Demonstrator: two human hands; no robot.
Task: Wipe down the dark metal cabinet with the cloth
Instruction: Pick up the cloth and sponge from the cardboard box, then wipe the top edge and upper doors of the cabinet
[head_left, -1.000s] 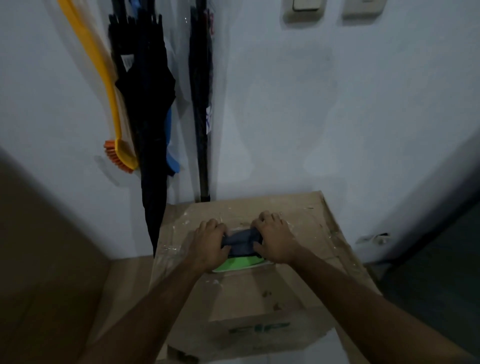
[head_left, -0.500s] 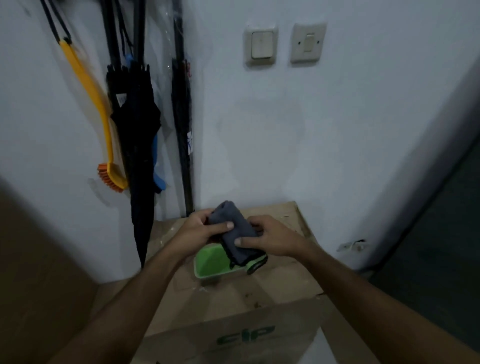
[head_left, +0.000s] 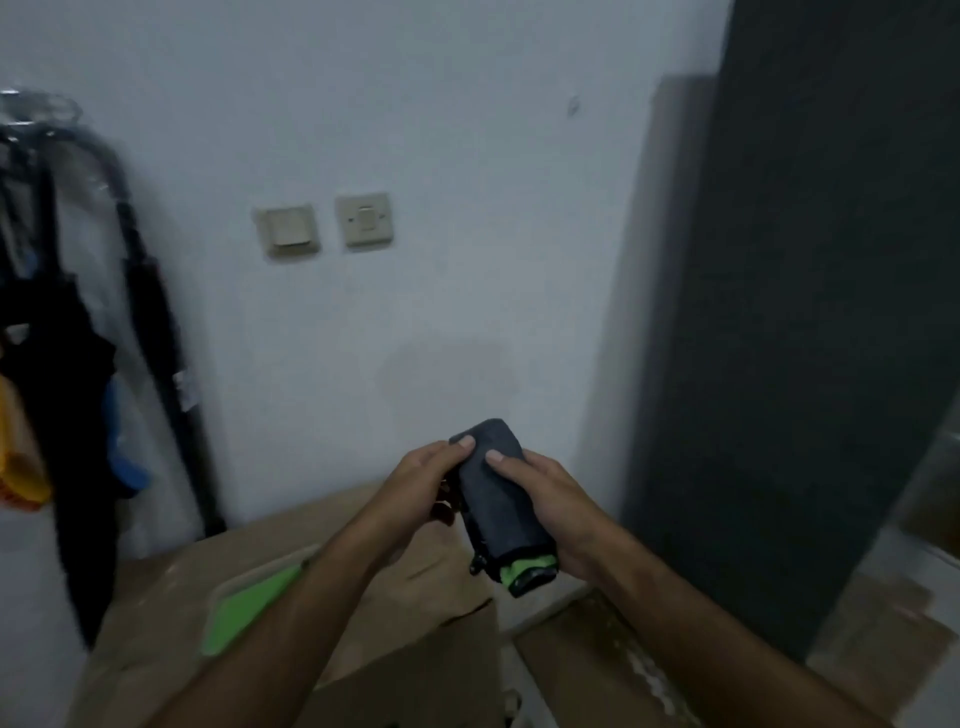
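**Cloth in hand, cabinet unwiped**

The folded grey cloth (head_left: 496, 496) sits between both hands above the box (head_left: 415, 623): the left hand (head_left: 421, 480) and right hand (head_left: 550, 506) each pinch it with thumbs on top. Best shake it open, then turn right to the cabinet (head_left: 810, 312) and wipe with a flat pad.

Dim, bluish light; soft motion blur, edges warped.
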